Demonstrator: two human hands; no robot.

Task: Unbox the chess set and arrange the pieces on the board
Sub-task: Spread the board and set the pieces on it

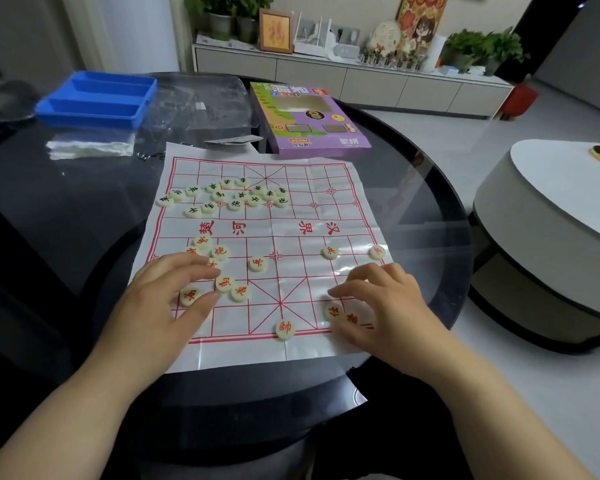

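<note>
Toward seven o'clock on board: red pieces, light, slick; pinch rims. My left hand splayed; right hand grip unclear.

Sixteen black-lettered chess pieces in the upper cluster — thirteen red-lettered chess pieces showing lower down. One paper board, one purple box, one blue tray.

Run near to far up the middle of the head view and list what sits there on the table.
Round cream piece with a red character → second cream red-lettered piece → cluster of cream black-lettered pieces → purple cardboard chess box.
</note>
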